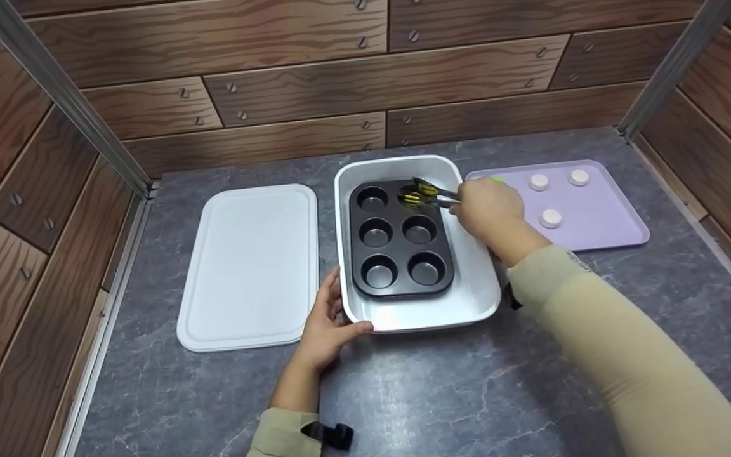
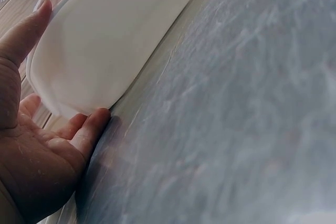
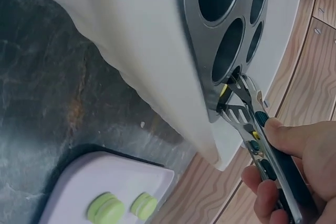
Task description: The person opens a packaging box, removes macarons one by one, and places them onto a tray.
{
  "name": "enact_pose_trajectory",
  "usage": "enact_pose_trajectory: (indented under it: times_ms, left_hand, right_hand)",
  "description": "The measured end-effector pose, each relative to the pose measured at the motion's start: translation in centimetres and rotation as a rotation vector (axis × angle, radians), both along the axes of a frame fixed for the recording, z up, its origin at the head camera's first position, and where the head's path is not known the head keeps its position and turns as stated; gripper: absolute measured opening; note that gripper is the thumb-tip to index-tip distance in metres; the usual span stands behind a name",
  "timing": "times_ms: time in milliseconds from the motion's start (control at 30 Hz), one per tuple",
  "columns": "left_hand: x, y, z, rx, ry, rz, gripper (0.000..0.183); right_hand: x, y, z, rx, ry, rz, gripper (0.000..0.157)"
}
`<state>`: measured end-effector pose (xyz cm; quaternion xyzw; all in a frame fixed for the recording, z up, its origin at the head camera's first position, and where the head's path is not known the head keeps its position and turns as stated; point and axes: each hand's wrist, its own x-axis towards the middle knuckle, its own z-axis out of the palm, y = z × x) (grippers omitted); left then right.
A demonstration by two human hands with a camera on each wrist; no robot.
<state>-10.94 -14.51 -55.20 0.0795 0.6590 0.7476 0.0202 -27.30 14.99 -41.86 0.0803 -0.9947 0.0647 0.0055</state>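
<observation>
My right hand (image 1: pixel 491 206) grips metal tongs with dark handles (image 3: pixel 281 174). The tongs' slotted tips (image 1: pixel 421 192) are at the far right cup of a dark muffin tin (image 1: pixel 397 247), with something yellow (image 3: pixel 224 94) showing by them. Several other cups hold nothing. The tin sits inside a deep white container (image 1: pixel 473 304). My left hand (image 1: pixel 324 333) rests against the container's near left corner, its thumb along the rim and its fingers against the left side. In the left wrist view, fingertips (image 2: pixel 100 116) touch low on the wall.
At the right, a lilac tray (image 1: pixel 606 222) bears pale macarons (image 1: pixel 551 219) and green macarons (image 3: pixel 106 208), partly hidden in the head view by my right hand. A white lid (image 1: pixel 248 273) lies left of the container. Wood-patterned walls (image 1: pixel 302 95) enclose the grey marbled table (image 1: pixel 429 393).
</observation>
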Motion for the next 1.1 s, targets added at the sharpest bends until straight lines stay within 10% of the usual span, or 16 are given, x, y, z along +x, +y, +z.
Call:
enact_pose_trajectory:
  times_ms: [700, 1100]
  left_hand:
    - [0.1, -0.1, -0.3, 0.008, -0.004, -0.008, 0.124]
    - [-0.1, -0.2, -0.1, -0.022, -0.019, -0.003, 0.120]
  right_hand:
    - [0.9, -0.8, 0.1, -0.014, 0.009, -0.014, 0.024]
    - [3.4, 1.8, 3.2, -0.114, 0.046, 0.060, 0.024]
